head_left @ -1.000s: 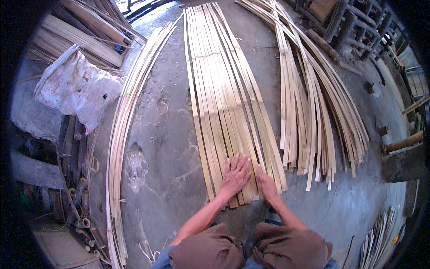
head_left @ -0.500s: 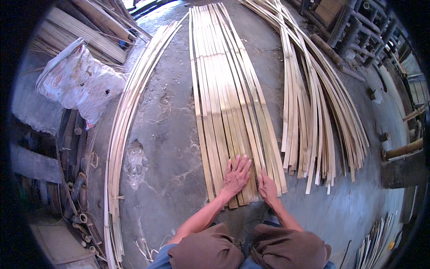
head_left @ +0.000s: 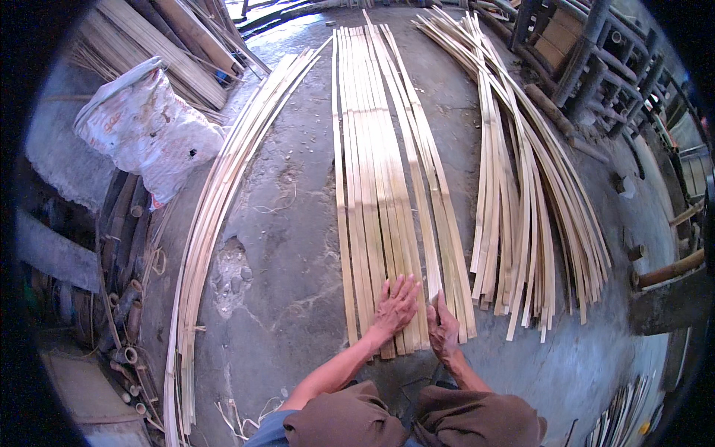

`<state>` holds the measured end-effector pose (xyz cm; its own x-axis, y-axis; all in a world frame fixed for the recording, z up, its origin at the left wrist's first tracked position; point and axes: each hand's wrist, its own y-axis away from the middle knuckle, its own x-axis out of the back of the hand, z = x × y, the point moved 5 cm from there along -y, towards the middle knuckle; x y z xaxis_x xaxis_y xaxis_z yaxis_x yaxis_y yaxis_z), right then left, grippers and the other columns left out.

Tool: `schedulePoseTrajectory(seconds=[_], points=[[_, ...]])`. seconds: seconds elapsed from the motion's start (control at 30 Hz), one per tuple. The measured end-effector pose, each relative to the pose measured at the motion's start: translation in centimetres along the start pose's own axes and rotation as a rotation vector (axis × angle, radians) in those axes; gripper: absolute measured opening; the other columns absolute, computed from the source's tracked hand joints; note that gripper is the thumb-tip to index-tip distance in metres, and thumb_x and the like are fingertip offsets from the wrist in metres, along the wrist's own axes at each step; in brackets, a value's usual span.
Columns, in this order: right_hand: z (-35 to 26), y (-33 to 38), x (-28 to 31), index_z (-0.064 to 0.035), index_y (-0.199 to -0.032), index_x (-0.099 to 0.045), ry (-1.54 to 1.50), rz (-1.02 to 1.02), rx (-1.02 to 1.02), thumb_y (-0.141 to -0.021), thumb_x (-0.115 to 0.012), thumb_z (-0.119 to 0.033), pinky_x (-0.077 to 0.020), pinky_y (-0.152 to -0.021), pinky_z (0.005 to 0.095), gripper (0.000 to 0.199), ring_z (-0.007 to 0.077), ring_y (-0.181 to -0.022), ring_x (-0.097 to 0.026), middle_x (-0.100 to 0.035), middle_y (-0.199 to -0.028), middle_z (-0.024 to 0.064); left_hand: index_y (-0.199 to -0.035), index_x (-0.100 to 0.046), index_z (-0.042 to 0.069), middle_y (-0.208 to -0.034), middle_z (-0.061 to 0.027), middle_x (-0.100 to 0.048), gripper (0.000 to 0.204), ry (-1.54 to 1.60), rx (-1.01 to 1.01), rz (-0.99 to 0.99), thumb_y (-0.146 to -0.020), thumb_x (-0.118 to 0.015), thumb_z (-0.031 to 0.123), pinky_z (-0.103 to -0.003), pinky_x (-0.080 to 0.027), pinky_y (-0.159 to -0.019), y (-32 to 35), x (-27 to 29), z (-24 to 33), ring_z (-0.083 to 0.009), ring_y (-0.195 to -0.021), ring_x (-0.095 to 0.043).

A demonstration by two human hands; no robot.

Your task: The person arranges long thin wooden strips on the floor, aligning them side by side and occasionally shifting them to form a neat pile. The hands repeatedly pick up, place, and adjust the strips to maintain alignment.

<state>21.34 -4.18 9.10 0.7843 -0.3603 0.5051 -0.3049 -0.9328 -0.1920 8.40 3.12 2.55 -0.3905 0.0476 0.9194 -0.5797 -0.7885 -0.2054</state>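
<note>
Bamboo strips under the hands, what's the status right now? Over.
Left hand flat, open on the middle row of bamboo strips. Right hand open at the row's near ends. Looser strip pile lies apart, to the right.

Pale, flat bamboo strips (head_left: 383,186) lie side by side lengthwise on the concrete floor (head_left: 290,246), near ends roughly aligned

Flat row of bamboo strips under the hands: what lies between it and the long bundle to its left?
Bare concrete floor, cracked and pitted, with a few loose fibres; no strips. The head view shows this between the flat row and the left bundle.
</note>
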Motion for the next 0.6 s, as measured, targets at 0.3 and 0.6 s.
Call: schedulePoseTrajectory(seconds=[0.3, 0.6], points=[[1.3, 0.3, -2.4, 0.0018, -0.142, -0.049, 0.024, -0.162, -0.252, -0.101, -0.059, -0.024, -0.0531, -0.085, 0.0357, 0.049, 0.0291, -0.102, -0.07, -0.065, -0.114, 0.0329, -0.143, -0.051, 0.01, -0.159, -0.0091, -0.036, 0.055, 0.023, -0.015, -0.001, -0.092, -0.059, 0.032, -0.052, -0.017, -0.122, 0.4, -0.2, -0.4, -0.0298, -0.15, -0.028], [-0.2, 0.1, -2.0, 0.0013, -0.143, -0.049, -0.009, -0.172, -0.272, -0.101, -0.058, -0.027, -0.0532, -0.082, 0.0373, 0.051, 0.0314, -0.098, -0.07, -0.066, -0.111, 0.0318, -0.144, -0.048, 0.009, -0.159, -0.0101, -0.035, 0.056, 0.123, 0.045, -0.036, -0.094, -0.057, 0.032, -0.052, -0.014, -0.122, 0.4, -0.7, -1.0, -0.0305, -0.15, -0.028]])
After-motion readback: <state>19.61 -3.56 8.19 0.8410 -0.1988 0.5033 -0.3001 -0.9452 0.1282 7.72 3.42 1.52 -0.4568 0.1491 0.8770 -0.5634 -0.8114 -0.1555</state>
